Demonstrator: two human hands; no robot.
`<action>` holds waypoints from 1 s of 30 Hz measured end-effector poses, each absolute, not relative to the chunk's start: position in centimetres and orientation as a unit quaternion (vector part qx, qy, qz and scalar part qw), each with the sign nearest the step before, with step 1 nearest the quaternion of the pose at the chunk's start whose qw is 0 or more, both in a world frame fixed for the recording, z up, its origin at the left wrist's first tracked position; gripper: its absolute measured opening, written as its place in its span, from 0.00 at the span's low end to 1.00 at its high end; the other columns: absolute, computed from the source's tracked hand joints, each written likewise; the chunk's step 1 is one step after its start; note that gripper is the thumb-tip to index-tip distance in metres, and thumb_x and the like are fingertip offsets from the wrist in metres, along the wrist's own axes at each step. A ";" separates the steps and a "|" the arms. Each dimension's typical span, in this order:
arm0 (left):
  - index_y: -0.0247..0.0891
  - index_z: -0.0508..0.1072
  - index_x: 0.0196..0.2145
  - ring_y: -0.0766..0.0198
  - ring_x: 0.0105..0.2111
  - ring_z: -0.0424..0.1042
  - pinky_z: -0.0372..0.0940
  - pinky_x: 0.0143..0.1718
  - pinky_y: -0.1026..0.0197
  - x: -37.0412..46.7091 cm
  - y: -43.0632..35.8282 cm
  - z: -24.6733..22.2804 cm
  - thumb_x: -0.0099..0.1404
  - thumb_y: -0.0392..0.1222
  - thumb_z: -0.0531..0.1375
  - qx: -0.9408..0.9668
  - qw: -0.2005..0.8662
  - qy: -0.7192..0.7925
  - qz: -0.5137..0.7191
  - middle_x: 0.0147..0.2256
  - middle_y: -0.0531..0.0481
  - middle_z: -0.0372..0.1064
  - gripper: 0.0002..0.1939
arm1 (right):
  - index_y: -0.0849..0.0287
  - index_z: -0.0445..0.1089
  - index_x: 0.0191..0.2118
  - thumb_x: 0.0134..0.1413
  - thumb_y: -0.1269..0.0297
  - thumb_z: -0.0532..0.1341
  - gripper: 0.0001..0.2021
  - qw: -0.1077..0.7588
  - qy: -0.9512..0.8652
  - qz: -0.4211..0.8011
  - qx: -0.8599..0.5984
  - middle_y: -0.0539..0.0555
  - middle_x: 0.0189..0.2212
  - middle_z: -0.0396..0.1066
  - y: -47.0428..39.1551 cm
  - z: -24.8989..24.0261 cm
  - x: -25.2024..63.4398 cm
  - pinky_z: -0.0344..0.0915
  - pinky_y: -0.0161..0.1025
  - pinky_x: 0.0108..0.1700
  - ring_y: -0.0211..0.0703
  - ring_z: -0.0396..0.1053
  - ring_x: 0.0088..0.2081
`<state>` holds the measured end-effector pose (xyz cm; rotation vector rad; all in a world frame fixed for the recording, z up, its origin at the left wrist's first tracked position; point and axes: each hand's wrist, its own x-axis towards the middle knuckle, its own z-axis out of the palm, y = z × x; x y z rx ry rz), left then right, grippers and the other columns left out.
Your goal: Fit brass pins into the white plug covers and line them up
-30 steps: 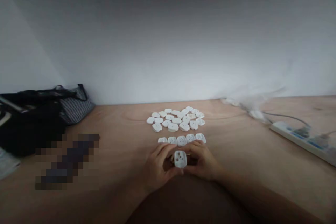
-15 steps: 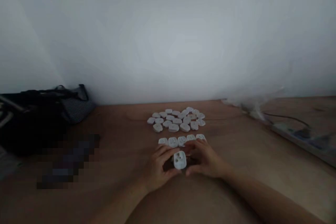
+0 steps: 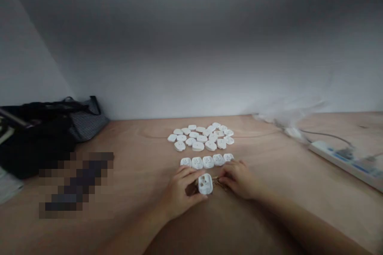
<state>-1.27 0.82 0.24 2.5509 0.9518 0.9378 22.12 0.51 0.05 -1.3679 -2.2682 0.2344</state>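
Observation:
My left hand (image 3: pixel 181 191) grips a white plug housing (image 3: pixel 205 185) by its left side, thumb below and fingers above. The housing's hollow face is turned up, with brass-coloured pieces showing inside. To its right lie small brass-coloured metal parts (image 3: pixel 216 181), partly hidden by the housing and fingers. Over these parts my right hand (image 3: pixel 239 178) has its fingertips closed together; what is between them is hidden. Just beyond both hands, several similar housings stand in a row (image 3: pixel 208 162), open faces up.
Farther back lies a loose cluster of white plug pieces (image 3: pixel 198 146). At the right are a white power strip (image 3: pixel 344 161) with plugged-in cords and a clear plastic bag (image 3: pixel 289 121). A black bag (image 3: pixel 38 139) and a blurred-out dark object (image 3: pixel 79 183) are at the left.
My right hand has drawn back slightly from the housing, and its spread fingers have closed over the metal parts. My left hand still holds the housing in nearly the same place. The picture is brighter.

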 end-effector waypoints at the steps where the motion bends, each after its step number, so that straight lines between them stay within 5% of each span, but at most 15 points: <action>1: 0.42 0.70 0.49 0.55 0.43 0.66 0.64 0.45 0.53 -1.3 0.8 0.2 0.51 0.48 0.67 0.878 0.130 0.328 0.322 0.41 0.45 0.70 0.27 | 0.57 0.68 0.27 0.50 0.70 0.60 0.03 0.240 -0.828 0.070 -0.503 0.52 0.29 0.72 0.5 0.1 22.1 0.57 0.43 0.39 0.46 0.67 0.36; 5: 0.42 0.70 0.49 0.54 0.43 0.66 0.63 0.45 0.52 -1.3 0.9 0.2 0.52 0.49 0.66 0.881 0.130 0.322 0.321 0.41 0.45 0.69 0.27 | 0.58 0.66 0.31 0.52 0.74 0.56 0.05 0.302 -0.819 0.075 -0.482 0.53 0.29 0.71 0.2 0.1 21.7 0.57 0.42 0.40 0.45 0.66 0.35; 10: 0.41 0.70 0.49 0.54 0.44 0.66 0.63 0.47 0.51 -1.2 0.9 0.2 0.52 0.49 0.66 0.884 0.135 0.315 0.320 0.42 0.44 0.69 0.27 | 0.57 0.64 0.48 0.56 0.74 0.52 0.15 0.347 -0.839 0.061 -0.414 0.56 0.36 0.70 -0.3 0.2 21.1 0.58 0.43 0.41 0.46 0.65 0.38; 14: 0.40 0.71 0.48 0.52 0.46 0.65 0.62 0.49 0.49 -1.2 0.9 0.2 0.50 0.48 0.67 0.880 0.130 0.318 0.328 0.42 0.44 0.69 0.27 | 0.56 0.69 0.38 0.57 0.71 0.53 0.09 0.369 -0.827 0.102 -0.412 0.54 0.32 0.71 -0.5 0.1 20.8 0.59 0.44 0.41 0.45 0.66 0.37; 20: 0.42 0.71 0.48 0.49 0.50 0.64 0.58 0.53 0.44 -1.4 1.2 -0.4 0.49 0.48 0.68 0.882 0.102 0.321 0.330 0.46 0.43 0.69 0.28 | 0.57 0.70 0.37 0.56 0.60 0.57 0.09 0.464 -0.721 0.315 -0.407 0.53 0.32 0.75 -0.6 -0.5 20.3 0.67 0.39 0.34 0.42 0.71 0.32; 30: 0.41 0.71 0.48 0.46 0.54 0.60 0.54 0.55 0.40 -1.6 1.4 -1.1 0.51 0.51 0.66 0.884 0.074 0.331 0.322 0.50 0.41 0.66 0.28 | 0.51 0.73 0.33 0.53 0.62 0.60 0.04 0.386 -0.821 0.125 -0.401 0.49 0.30 0.75 -1.3 0.3 20.0 0.58 0.45 0.43 0.44 0.68 0.34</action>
